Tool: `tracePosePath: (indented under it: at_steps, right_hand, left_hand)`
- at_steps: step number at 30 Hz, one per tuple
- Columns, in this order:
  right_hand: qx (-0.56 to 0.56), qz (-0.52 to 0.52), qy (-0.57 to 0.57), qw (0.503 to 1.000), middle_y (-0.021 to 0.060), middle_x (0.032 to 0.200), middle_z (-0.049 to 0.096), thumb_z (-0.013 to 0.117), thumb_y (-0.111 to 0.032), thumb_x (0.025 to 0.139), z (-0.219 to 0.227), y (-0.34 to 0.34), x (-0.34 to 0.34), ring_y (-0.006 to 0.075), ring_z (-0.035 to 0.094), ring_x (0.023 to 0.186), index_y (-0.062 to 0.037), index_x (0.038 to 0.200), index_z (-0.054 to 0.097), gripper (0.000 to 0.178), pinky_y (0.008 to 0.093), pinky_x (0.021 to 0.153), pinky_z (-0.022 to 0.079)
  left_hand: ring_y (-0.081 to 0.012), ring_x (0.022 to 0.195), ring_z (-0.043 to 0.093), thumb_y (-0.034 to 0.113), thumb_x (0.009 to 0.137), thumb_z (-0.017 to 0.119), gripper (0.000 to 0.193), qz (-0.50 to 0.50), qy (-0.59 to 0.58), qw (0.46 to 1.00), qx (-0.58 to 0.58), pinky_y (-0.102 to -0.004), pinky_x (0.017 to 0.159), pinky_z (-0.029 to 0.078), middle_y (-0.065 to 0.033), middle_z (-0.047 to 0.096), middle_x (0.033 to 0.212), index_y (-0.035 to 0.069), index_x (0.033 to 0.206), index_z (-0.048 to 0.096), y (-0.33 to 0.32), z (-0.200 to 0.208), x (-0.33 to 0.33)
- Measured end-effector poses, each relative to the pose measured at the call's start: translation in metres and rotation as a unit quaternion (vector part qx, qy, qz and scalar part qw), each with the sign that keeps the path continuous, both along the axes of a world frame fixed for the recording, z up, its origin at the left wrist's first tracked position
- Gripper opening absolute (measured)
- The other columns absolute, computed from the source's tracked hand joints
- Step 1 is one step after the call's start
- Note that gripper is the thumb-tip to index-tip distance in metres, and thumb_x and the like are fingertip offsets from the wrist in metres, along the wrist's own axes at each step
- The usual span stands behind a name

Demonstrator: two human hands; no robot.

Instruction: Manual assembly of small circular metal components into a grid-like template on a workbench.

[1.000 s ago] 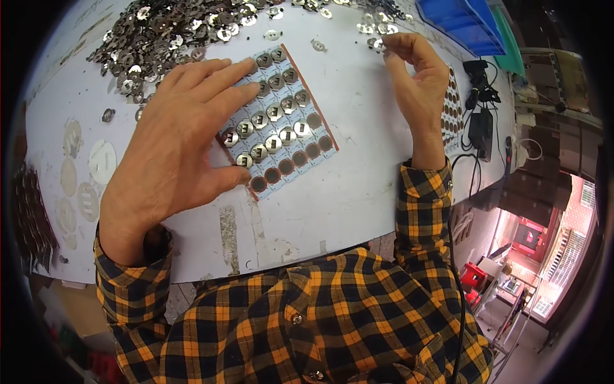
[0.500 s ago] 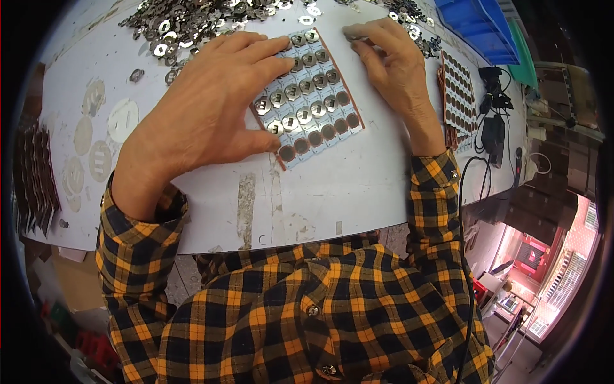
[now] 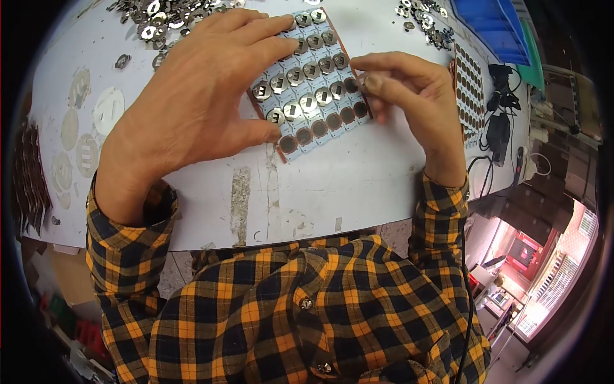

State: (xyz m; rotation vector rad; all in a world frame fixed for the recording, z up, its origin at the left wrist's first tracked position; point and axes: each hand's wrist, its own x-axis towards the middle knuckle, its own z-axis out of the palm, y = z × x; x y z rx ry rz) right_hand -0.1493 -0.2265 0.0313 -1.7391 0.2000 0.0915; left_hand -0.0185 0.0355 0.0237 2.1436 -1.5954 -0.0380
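A pale blue circuit board panel [image 3: 300, 91] with brown edges lies tilted on the table before me. Shiny metal clips [image 3: 308, 102] cover its upper rows; the nearest row and the right end of the row above show bare dark round pads [image 3: 319, 128]. My left hand [image 3: 198, 96] is spread over the panel's left side, its thumb at the near left corner and fingertips on the upper left edge. At the right edge, beside the bare pad of the second-nearest row, my right hand [image 3: 409, 93] pinches a small metal clip [image 3: 359, 79], mostly hidden by the fingertips.
Loose metal clips [image 3: 169, 25] are heaped at the far left, with a smaller pile of metal parts [image 3: 425, 22] at the far right. Stacked panels [image 3: 470, 93], a blue bin [image 3: 492, 29] and a black adapter with cables [image 3: 499, 131] stand right. More brown-edged strips [image 3: 29, 179] lie left.
My right hand has come down and toward me, from beyond the panel's far right corner to its right edge. My left hand stays on the panel. The whole view has shifted slightly.
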Motion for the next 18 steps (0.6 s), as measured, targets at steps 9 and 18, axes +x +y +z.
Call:
tracePosePath:
  at_steps: [9, 18]
  right_hand:
    - [0.046, -0.015, 0.034, 0.998, 0.0058, 0.091, 0.069, 0.068, 0.000, 0.096, -0.0034, 0.0033, -0.0007, 0.0101, 0.068, 0.073, 0.0043, 0.114, 0.064, 0.019, 0.0263, 0.063, 0.064]
    - [-0.251, 0.040, -0.069, 0.965, 0.0005, 0.085, 0.067, 0.071, 0.002, 0.094, -0.0031, 0.0077, -0.0055, 0.0053, 0.061, 0.069, 0.0022, 0.106, 0.069, 0.012, 0.0198, 0.053, 0.047]
  left_hand:
    - [-0.0360, 0.141, 0.048, 0.022, 0.048, 0.096, 0.099, -0.004, 0.016, 1.000, 0.004, -0.0496, 0.118, 0.041, -0.0095, 0.054, 0.154, 0.005, 0.139, 0.061, 0.0002, -0.0006, 0.0026]
    - [-0.0362, 0.140, 0.049, 0.021, 0.047, 0.096, 0.100, -0.007, 0.033, 0.999, 0.007, -0.0470, 0.116, 0.044, -0.0098, 0.055, 0.153, 0.006, 0.139, 0.061, -0.0001, 0.0025, 0.0018]
